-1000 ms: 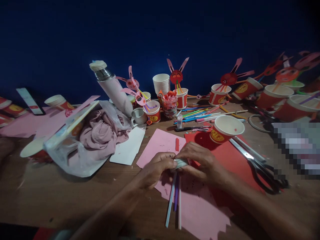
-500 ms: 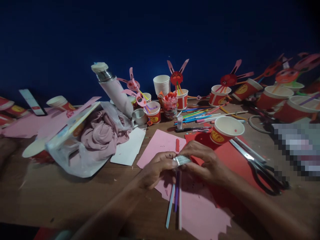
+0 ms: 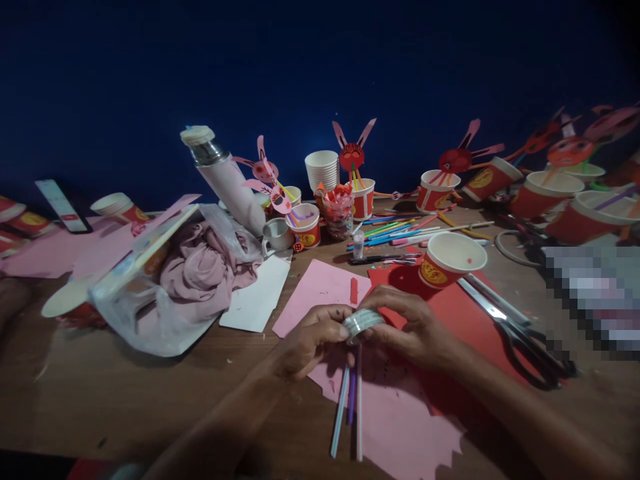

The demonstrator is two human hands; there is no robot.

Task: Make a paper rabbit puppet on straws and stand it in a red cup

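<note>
Showing more round side than a moment ago, the tape (image 3: 367,321) sits by the straws (image 3: 340,413), pinched in the curled left hand (image 3: 309,338) and right hand (image 3: 413,325), maybe easier to pick at.

the tape (image 3: 364,321) is between the left hand (image 3: 315,333) and the right hand (image 3: 413,323), over the left sheet (image 3: 317,287). straws (image 3: 340,413) extend nearward from beneath it. a cup (image 3: 450,270) stands behind the right hand, on the right sheet (image 3: 457,310). scissors (image 3: 503,320) lie at that sheet's right edge. the bag (image 3: 155,327) lies before the flask (image 3: 233,190).
</note>
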